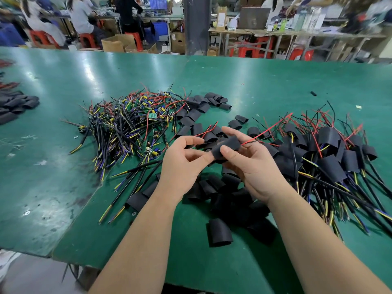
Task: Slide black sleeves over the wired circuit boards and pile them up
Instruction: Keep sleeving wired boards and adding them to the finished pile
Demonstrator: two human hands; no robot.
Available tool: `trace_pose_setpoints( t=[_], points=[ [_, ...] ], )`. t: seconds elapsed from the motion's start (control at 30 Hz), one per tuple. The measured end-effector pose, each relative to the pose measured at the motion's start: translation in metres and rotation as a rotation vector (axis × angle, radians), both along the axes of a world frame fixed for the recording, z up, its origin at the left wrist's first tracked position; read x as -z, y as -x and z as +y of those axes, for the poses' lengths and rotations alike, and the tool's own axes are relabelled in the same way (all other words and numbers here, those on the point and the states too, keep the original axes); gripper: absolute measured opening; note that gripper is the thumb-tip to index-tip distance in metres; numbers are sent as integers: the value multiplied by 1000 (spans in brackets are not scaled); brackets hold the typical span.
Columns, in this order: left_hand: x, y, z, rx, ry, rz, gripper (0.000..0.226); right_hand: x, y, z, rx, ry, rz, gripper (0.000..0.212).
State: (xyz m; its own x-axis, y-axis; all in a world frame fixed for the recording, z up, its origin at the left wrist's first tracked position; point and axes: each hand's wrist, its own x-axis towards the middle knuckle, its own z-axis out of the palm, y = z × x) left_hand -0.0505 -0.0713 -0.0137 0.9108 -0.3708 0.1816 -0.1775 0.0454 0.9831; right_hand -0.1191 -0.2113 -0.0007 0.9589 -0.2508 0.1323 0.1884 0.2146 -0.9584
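Pinching one black sleeve point(228, 145) in left grip point(182, 164) and right grip point(252, 168), off the desk point(63, 145), to slide it along the red wires point(267, 129).

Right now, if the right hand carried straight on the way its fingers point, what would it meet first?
The right hand, holding a black sleeve, points away and left. First in that line are the loose sleeves on the table, then the bare-board pile. It may pass above them, since height is unclear.
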Motion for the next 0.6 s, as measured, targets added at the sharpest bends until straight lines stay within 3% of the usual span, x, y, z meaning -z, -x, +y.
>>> trace_pose_setpoints(
  t=[0.2, 0.37, 0.5, 0.6],
  points=[
    [-1, 1, -1, -14, -21, 41, 35, 1, -1, 2, 20, -29, 59, 44],
    [-1, -1, 0, 4, 77, 46, 42, -1, -3, 5, 74, -187, 89, 25],
    [-7, 1, -1, 95, 237, 163, 24, -16, -1, 2, 195, -415, -67, 24],
    [-7, -6, 3, 31, 295, 212, 13, -39, 11, -26, 396, -552, -163, 7]
  ],
)
